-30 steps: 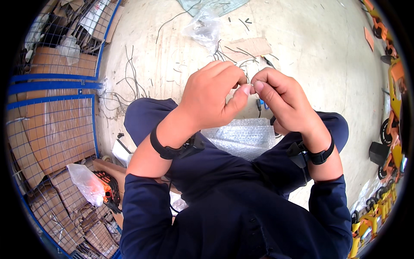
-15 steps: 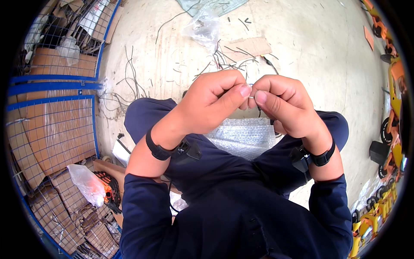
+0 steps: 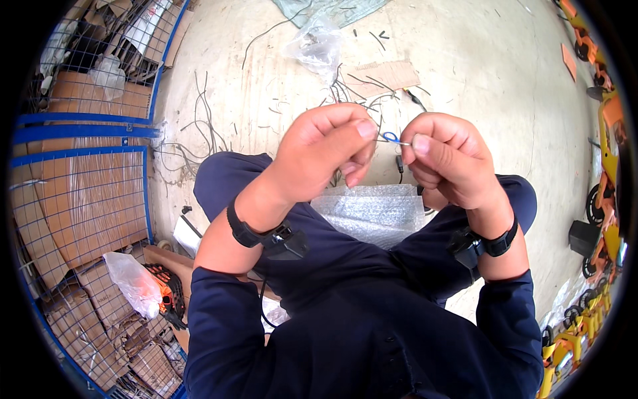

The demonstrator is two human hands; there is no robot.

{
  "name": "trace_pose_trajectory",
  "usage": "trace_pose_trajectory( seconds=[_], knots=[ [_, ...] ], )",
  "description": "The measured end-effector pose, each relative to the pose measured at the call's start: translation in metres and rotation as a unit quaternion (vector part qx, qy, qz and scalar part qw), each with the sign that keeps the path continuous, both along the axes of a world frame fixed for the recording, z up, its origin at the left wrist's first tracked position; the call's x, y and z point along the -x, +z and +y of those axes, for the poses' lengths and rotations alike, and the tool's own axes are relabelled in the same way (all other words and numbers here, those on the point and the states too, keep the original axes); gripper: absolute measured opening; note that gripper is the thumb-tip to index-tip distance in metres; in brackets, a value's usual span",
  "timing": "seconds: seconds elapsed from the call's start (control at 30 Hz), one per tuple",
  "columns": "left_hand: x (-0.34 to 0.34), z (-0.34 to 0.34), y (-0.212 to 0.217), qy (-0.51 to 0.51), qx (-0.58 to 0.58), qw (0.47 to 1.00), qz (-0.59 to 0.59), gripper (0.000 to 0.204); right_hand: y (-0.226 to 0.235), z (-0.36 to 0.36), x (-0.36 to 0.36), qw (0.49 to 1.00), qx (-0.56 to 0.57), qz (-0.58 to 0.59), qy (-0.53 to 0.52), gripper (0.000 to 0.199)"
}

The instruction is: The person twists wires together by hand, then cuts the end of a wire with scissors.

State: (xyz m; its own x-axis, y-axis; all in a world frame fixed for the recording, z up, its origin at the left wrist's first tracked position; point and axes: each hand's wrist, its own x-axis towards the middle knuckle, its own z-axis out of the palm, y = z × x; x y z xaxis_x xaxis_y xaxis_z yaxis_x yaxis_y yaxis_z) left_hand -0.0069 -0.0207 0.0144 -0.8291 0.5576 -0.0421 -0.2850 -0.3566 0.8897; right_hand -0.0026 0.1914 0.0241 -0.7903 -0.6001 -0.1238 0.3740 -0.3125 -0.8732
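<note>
— What are the hands doing?
— The left hand (image 3: pixel 325 156) and the right hand (image 3: pixel 448 163) are raised above the lap, each pinching one end of a thin wire (image 3: pixel 397 138) with a small blue loop in it. The wire spans the gap between the thumbs.
— And below them?
— A sheet of bubble wrap (image 3: pixel 372 213) lies across the lap. Beyond the knees, loose wire scraps (image 3: pixel 359 93) and a clear plastic bag (image 3: pixel 318 46) lie on the concrete floor (image 3: pixel 478 73).
</note>
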Motion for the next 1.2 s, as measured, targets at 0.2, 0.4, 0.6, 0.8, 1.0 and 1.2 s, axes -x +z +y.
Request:
trace_pose_trajectory(
  seconds=[0.2,0.4,0.6,0.8,1.0,1.2],
  knots=[
    [0.002,0.000,0.000,0.016,0.022,0.999,0.037,0.029,-0.004,0.003,0.004,1.000,-0.002,0.010,0.008,0.021],
    [0.010,0.007,-0.015,0.121,0.120,0.955,0.244,0.023,-0.008,0.008,0.008,0.997,0.056,-0.050,0.025,0.020],
    [0.002,0.016,-0.023,0.150,0.177,0.934,0.271,0.015,-0.010,0.007,0.007,1.000,0.019,0.000,0.000,0.021],
    [0.005,0.013,-0.018,0.134,0.247,0.905,0.319,0.007,-0.009,0.004,0.006,0.953,-0.199,0.209,-0.090,0.012],
    [0.008,0.002,-0.015,0.046,0.213,0.954,0.207,0.011,-0.008,0.009,0.007,0.925,-0.251,0.284,-0.022,0.010],
    [0.013,0.020,-0.025,0.273,0.295,0.835,0.375,0.015,-0.009,0.005,0.004,0.963,-0.190,0.190,-0.016,0.013]
  ],
)
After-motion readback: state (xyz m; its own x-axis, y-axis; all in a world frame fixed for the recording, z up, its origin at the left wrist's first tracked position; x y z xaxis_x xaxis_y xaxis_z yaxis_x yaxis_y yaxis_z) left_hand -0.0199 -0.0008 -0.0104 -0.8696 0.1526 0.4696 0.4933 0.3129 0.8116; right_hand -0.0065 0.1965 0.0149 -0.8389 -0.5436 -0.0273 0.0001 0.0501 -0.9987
